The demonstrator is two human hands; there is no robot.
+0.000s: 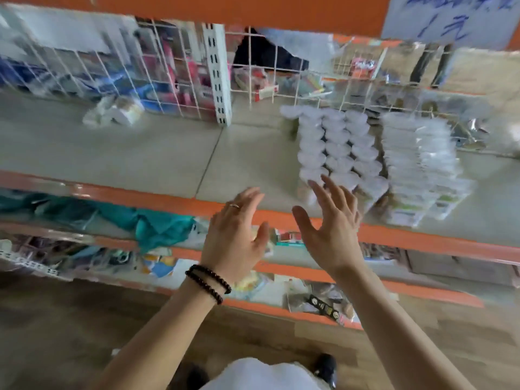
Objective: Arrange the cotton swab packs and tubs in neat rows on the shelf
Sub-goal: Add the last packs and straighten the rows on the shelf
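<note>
A: Cotton swab tubs — where do they sit against the hands?

B: Just past the right hand, in three rows running away from it. Its fingertips reach the nearest tub; the blur hides whether they touch.

A: And the packs?

B: The cotton swab packs are stacked just beyond and to the right of that hand, beside the tubs.

A: How are the hands held?

B: Both raised, palms turned inward, fingers spread and straight, gripping nothing. The left hand hovers at the orange front edge, with a ring and a beaded bracelet on the wrist.

A: The surroundings?

B: A grey shelf with a white wire grid behind, more stocked shelves below the hands, and a wooden floor.
</note>
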